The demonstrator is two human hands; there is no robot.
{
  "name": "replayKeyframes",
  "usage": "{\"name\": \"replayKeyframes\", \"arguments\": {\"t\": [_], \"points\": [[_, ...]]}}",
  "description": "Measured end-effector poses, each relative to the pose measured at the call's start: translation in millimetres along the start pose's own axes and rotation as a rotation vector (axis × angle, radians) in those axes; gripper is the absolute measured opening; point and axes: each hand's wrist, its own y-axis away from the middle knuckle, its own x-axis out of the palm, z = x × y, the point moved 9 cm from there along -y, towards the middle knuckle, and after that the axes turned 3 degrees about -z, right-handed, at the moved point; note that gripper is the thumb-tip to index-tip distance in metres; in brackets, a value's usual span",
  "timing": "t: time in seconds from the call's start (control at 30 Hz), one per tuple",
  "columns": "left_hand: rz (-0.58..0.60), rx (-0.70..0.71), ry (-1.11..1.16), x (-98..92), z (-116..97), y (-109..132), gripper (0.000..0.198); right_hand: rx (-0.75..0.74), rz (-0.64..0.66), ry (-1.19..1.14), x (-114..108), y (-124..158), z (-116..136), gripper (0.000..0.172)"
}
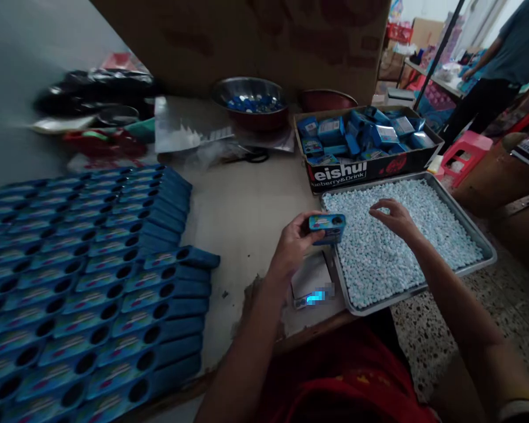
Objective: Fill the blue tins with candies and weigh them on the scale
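My left hand (294, 239) is closed around a small blue box (327, 223), its thumb in front. The box's printed top, with a dark round hole at one end, faces up, near the left rim of a metal tray (341, 282). Small white and pale blue pellets (392, 252) fill that tray. Over the pellets, my right hand (394, 217) has its fingertips drawn together in a pinch; whatever is between them is too small to make out. Below the left hand, a small flat scale (312, 279) with a lit blue display lies on the table.
Rows of similar blue boxes (114, 288) with dark holes stand at left. Behind the tray, a black carton (370, 170) holds more blue boxes. A metal bowl (249, 120) of small blue pieces and scissors (256, 155) are farther back. Another person (498, 59) stands at upper right.
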Motion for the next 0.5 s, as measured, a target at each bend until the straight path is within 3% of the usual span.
{"name": "replayKeyframes", "arguments": {"t": [0.07,0.13,0.2,0.27,0.37,0.43,0.47,0.5], "points": [[-0.118,0.046,-0.046,-36.7,-3.1,1.7,0.049,-0.05,-0.174,-0.071,-17.9,-32.3,10.1,0.024],[-0.312,0.106,-0.053,-82.2,-1.4,-1.3,0.05,-0.115,-0.365,-0.128,-44.9,-73.8,23.5,0.022],[-0.476,0.155,-0.067,-121.4,5.0,-7.1,0.053,-0.193,-0.421,-0.138,-65.6,-121.3,37.3,0.022],[-0.579,0.181,-0.117,-149.3,13.1,-12.2,0.056,-0.243,-0.308,-0.084,-68.8,-168.9,43.4,0.023],[-0.585,0.155,-0.221,-174.6,30.0,-11.5,0.058,-0.23,-0.098,-0.025,-50.3,-217.2,25.2,0.023],[-0.603,0.143,-0.311,-186.0,40.9,9.7,0.07,-0.26,-0.046,-0.017,-39.1,-226.4,10.4,0.022],[-0.656,0.117,-0.38,-189.9,46.0,29.8,0.074,-0.305,-0.068,-0.02,-39.2,-224.4,7.3,0.022],[-0.712,0.067,-0.466,-189.6,51.2,54.3,0.073,-0.357,0.009,-0.067,-32.9,-219.0,7.6,0.025]]}}
